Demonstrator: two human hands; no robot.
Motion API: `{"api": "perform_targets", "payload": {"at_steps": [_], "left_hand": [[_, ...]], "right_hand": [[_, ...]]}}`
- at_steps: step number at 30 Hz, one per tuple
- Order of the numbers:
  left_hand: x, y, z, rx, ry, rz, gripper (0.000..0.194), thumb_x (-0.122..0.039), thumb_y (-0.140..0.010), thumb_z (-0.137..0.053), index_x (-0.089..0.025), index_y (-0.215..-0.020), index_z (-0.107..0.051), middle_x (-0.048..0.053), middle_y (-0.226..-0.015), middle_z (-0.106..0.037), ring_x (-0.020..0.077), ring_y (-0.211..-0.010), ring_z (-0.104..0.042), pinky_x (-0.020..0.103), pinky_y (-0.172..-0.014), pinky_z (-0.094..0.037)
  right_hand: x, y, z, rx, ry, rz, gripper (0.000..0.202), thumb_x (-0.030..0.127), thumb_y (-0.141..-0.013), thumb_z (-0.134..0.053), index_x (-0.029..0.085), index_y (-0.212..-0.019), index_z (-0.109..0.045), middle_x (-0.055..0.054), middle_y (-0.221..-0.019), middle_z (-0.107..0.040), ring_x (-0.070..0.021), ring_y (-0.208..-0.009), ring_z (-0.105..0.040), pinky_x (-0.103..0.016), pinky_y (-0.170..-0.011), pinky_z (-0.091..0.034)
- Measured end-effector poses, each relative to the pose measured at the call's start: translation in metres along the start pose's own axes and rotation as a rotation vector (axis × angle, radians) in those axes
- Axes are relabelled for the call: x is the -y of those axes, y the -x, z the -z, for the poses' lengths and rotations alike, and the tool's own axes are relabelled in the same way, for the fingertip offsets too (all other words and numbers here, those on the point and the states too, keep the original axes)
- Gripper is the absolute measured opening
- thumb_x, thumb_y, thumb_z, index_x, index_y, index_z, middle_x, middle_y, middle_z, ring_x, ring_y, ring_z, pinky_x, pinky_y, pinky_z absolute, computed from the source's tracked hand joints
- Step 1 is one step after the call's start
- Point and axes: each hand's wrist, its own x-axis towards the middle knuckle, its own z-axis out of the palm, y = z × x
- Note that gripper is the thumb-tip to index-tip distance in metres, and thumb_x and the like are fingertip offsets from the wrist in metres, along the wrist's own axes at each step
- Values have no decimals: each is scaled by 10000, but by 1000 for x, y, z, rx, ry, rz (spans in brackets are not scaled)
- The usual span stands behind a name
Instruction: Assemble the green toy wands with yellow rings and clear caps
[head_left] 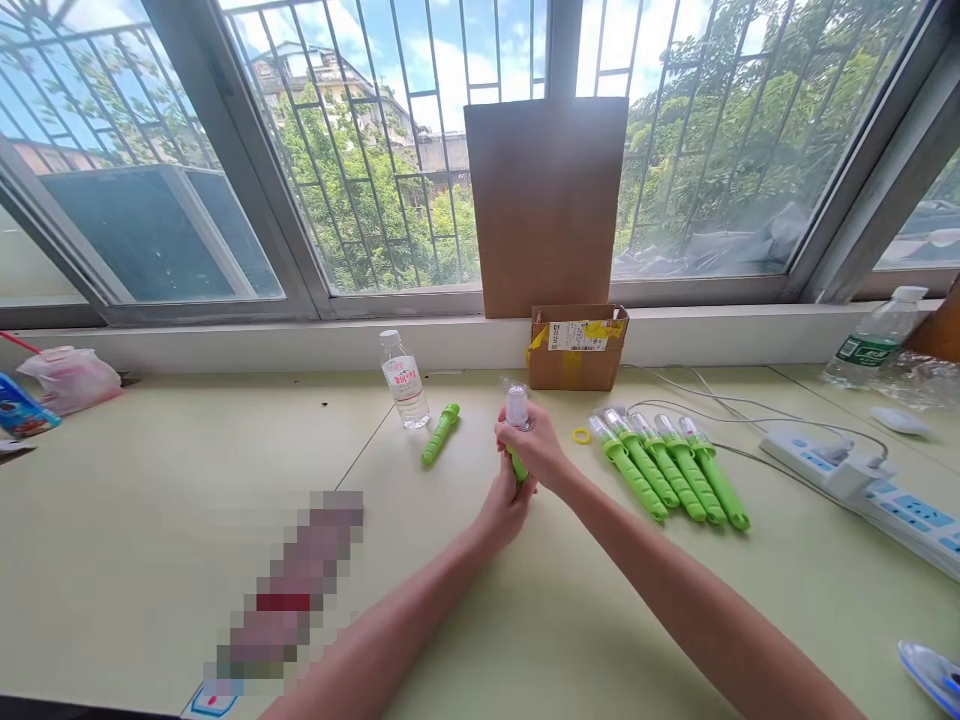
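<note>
My left hand (pixel 506 502) is closed around the lower part of a green ribbed stick (pixel 517 464) in the middle of the table. Higher up, the fingers of my right hand (pixel 536 445) are wrapped round the same stick, just below its clear, ridged tip (pixel 517 406). The stick stands nearly upright, and most of its green body is hidden by my hands. To the left lies another green stick (pixel 440 436) with no clear tip showing. Several green sticks with clear tips (pixel 675 470) lie side by side to the right, near a small yellow ring (pixel 581 436).
Behind my hands are a small open cardboard box (pixel 574 365) and a tall brown board (pixel 546 210). A water bottle (pixel 406 385) stands left of them. On the right are a power strip (pixel 862 480) with cables and another bottle (pixel 874 340). A pink-white plastic bag (pixel 71 378) sits far left.
</note>
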Motion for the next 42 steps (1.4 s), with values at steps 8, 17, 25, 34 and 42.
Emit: {"api": "perform_targets", "payload": {"at_steps": [8,17,25,34,42], "left_hand": [[-6,2,0,59,-78,-61,451,-252,-834,-420,-196,-1269,-318,25,-814,-540,143,-661,-489,255,-583,-405],[-14,4,2,75,-187,-192,341,-310,-883,-421,-196,-1205,-422,47,-915,-597,165,-776,-548,291,-722,-446],[-15,7,3,65,-369,-119,337,-309,-886,-400,-213,-1206,-437,44,-850,-606,177,-691,-552,272,-639,-411],[-19,10,3,38,-495,-101,326,-388,-890,-394,-222,-1161,-464,-20,-665,-536,142,-543,-473,232,-552,-325],[-21,7,6,-27,-496,-51,370,-451,-909,-330,-197,-1035,-568,-21,-606,-529,122,-493,-440,222,-515,-295]], "right_hand": [[-1,16,7,-107,-14,30,68,226,-681,-570,214,-696,-505,48,-571,-499,-130,-530,-518,-259,-520,-434],[-7,31,26,-253,-89,14,216,396,-733,-640,220,-747,-516,27,-596,-549,-138,-532,-519,-275,-540,-411],[-15,25,37,-269,-417,-154,465,626,-744,-543,239,-1000,-517,9,-642,-623,-176,-563,-593,-303,-535,-447],[-37,16,60,-308,-462,-279,286,413,-643,-722,181,-675,-557,-26,-650,-645,-176,-597,-605,-302,-537,-458],[-39,16,56,-305,-556,-282,248,318,-621,-730,213,-717,-526,39,-579,-588,-159,-545,-587,-278,-493,-424]]}}
